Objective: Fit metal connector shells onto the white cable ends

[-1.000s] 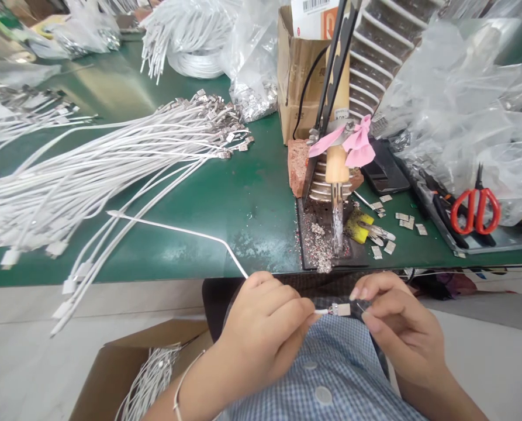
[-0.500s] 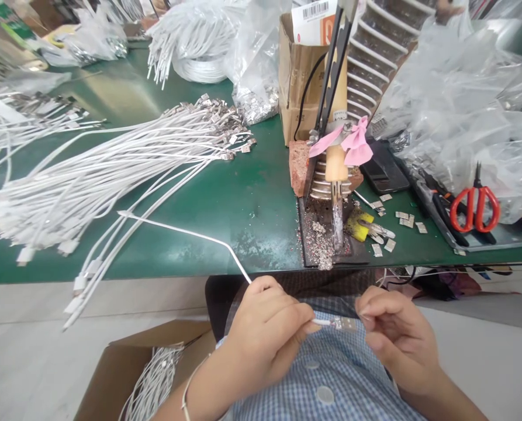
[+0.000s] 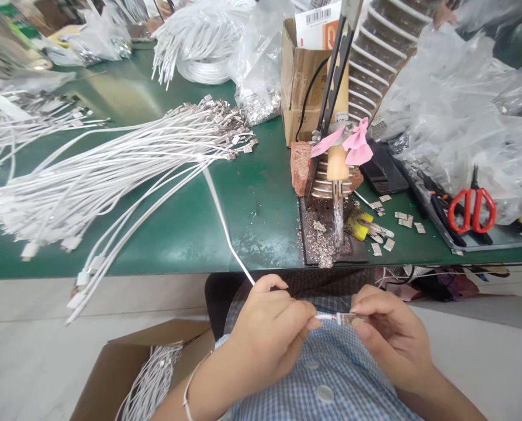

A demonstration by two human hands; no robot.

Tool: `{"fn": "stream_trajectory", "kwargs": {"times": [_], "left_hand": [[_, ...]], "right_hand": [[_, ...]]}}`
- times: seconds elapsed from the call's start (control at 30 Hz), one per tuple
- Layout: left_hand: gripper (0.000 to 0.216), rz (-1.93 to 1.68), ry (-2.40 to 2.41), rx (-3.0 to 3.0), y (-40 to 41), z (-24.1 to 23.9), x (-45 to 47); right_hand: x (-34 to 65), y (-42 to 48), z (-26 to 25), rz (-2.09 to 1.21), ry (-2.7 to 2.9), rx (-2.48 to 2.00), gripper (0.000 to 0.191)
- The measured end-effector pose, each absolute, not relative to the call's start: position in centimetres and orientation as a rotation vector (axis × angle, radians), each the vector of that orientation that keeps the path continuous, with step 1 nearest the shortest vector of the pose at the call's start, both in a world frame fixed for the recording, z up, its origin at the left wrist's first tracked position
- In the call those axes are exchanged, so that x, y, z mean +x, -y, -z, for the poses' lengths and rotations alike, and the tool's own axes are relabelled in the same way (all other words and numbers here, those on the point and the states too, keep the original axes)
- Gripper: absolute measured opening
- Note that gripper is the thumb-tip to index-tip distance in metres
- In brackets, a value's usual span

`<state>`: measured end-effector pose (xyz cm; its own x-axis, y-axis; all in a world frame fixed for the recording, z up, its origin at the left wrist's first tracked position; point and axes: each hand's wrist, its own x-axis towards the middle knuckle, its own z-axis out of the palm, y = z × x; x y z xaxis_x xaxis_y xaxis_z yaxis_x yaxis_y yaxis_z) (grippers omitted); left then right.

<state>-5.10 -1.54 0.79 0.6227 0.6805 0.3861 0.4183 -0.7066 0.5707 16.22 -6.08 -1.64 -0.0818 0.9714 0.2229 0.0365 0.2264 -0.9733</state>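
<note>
My left hand is closed round a white cable, whose long end rises from the fist over the green bench. From between its thumb and forefinger a short length of cable sticks out to the right, ending in a small metal USB connector. The thumb and forefinger of my right hand pinch that connector's far end. Both hands are over the lap, just off the bench edge. Beyond them a soldering iron is clamped tip down above a dark, solder-strewn plate.
A pile of white cables covers the bench's left, some hanging over its edge. At right lie loose metal connectors, a phone and red-handled scissors on a tray. A carton of cables stands below left.
My right hand has moved left and closed on the connector, which it was apart from before. The cable's free end has swung up and to the right.
</note>
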Motion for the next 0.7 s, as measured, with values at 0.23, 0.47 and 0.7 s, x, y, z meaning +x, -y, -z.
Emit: {"fn": "stream_trajectory", "kwargs": {"times": [0.23, 0.47, 0.7], "left_hand": [[0.013, -0.818, -0.871, 2.415, 1.52, -0.99, -5.02], [0.011, -0.807, -0.840, 2.388, 1.55, -0.65, -5.11], [0.015, -0.575, -0.794, 2.259, 1.88, -0.63, -6.02]], "right_hand": [[16.30, 6.22, 1.90, -1.118, 1.395, -1.024, 0.016], [16.49, 5.93, 1.92, -1.102, 1.458, -1.005, 0.020], [16.55, 5.96, 1.95, -1.056, 1.512, -1.020, 0.014]]}}
